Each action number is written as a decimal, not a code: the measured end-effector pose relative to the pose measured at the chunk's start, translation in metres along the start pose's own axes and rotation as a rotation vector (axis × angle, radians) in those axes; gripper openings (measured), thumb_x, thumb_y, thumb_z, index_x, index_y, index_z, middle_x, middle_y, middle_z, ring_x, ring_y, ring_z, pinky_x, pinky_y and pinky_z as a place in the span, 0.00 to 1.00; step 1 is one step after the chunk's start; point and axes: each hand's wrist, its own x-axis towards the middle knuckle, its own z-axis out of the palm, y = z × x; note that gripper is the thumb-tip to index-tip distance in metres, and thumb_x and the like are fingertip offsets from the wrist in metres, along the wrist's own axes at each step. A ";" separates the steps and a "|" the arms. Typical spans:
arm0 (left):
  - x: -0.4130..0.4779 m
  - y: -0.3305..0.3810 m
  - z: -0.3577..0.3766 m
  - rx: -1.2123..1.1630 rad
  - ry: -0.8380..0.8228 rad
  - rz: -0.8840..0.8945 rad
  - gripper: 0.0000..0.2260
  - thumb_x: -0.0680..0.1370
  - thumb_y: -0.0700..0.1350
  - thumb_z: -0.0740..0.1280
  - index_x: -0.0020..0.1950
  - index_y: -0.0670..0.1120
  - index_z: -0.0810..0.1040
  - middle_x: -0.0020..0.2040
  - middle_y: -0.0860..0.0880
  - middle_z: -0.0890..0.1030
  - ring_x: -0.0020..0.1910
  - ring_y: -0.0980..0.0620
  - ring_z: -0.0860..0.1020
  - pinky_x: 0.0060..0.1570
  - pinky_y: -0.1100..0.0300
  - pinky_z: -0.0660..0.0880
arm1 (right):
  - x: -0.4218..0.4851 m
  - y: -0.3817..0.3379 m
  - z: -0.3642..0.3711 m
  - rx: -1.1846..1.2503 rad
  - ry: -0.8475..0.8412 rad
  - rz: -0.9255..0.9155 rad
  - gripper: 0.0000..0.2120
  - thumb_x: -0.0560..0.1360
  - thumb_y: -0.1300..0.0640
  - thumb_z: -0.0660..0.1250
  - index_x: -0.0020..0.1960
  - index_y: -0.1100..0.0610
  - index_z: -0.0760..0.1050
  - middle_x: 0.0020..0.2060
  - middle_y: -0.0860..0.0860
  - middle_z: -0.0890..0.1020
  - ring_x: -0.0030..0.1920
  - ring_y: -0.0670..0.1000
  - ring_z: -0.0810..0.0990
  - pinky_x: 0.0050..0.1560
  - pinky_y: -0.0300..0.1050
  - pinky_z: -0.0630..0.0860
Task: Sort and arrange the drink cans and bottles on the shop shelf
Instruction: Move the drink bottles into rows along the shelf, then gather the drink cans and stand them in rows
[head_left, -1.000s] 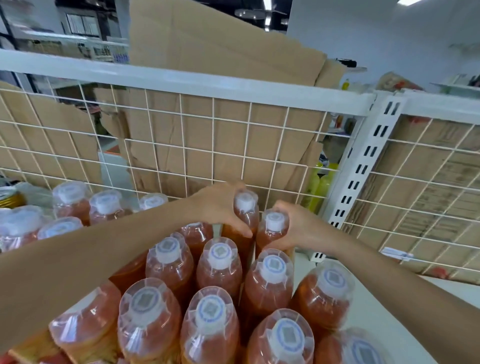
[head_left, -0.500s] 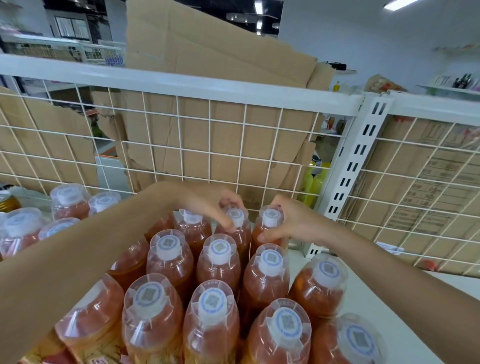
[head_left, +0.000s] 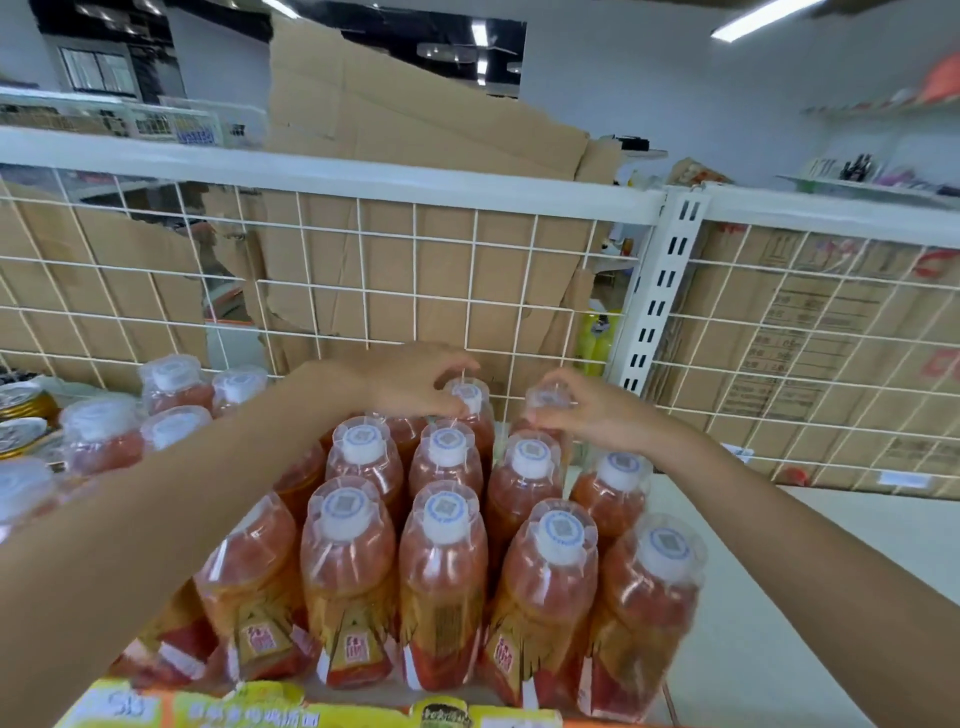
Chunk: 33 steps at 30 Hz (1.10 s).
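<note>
wire mesh (head_left: 415, 270) is backing the shelf (head_left: 831, 545) where the left hand (head_left: 410, 382) is pinching a back-row bottle (head_left: 475, 421) by its cap and the right hand (head_left: 602, 421) its neighbour (head_left: 541, 399), seemingly straightening that row, next needing both nudged flush.

The bottles (head_left: 441, 582) in front of the wire grid (head_left: 415, 270) hold orange-red drink under clear glossy wrap; their caps (head_left: 444, 512) are white, each with a blue ring round a grey square code. Their labels (head_left: 353, 644) are golden yellow and red. The grid is white, in square mesh; behind it, brown cardboard (head_left: 389, 130). At its left end, gold cans (head_left: 23, 402) with silver tops
</note>
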 end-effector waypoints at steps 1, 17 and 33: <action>-0.011 0.003 0.001 0.010 0.050 0.012 0.25 0.77 0.50 0.65 0.73 0.48 0.63 0.71 0.51 0.66 0.64 0.56 0.67 0.56 0.69 0.60 | -0.009 -0.001 0.000 -0.002 0.051 -0.005 0.30 0.76 0.43 0.63 0.72 0.54 0.59 0.70 0.53 0.67 0.67 0.53 0.69 0.61 0.44 0.66; -0.205 0.070 0.103 0.034 0.653 0.032 0.26 0.73 0.58 0.54 0.67 0.48 0.71 0.66 0.49 0.73 0.60 0.44 0.73 0.59 0.44 0.69 | -0.251 -0.010 0.061 -0.243 0.702 -0.125 0.22 0.73 0.44 0.60 0.63 0.53 0.72 0.56 0.51 0.79 0.52 0.57 0.78 0.51 0.49 0.73; -0.193 0.194 0.196 -0.048 0.517 0.206 0.25 0.73 0.55 0.55 0.64 0.43 0.74 0.61 0.44 0.77 0.57 0.40 0.76 0.55 0.44 0.72 | -0.457 0.115 0.071 -0.273 0.835 0.232 0.23 0.73 0.43 0.57 0.61 0.55 0.73 0.50 0.51 0.80 0.47 0.51 0.75 0.40 0.42 0.66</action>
